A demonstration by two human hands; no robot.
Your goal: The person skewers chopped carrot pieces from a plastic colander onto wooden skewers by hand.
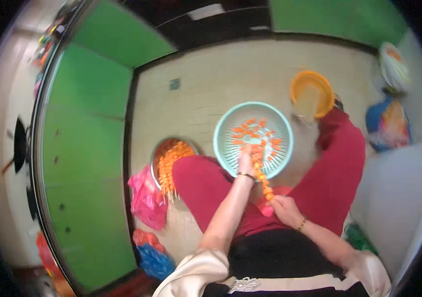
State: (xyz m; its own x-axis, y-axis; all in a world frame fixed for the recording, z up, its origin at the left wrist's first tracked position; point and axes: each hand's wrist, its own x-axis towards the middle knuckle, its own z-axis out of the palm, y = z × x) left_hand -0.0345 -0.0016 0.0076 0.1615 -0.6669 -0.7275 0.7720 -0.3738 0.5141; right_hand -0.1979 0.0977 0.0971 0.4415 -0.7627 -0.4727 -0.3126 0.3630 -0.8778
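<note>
A string of orange pieces (264, 181) runs from the basket down toward my lap. My right hand (286, 210) is closed on its lower end. My left hand (246, 161) is at the near side of a light teal basket (217, 141), by the upper end of the string; its fingers are blurred among orange pieces. Loose orange chunks (243, 129) lie on the basket's slotted bottom. Left of my knee, a metal bowl (153, 171) holds many threaded orange pieces (171, 161), with pale stick ends over its near rim.
An orange basin (327, 94) stands beyond my right foot. Pink (149, 198) and blue (154, 262) plastic bags lie on the floor at the left. Green cabinets (87, 163) line the left. More bags (389, 123) are at the right wall.
</note>
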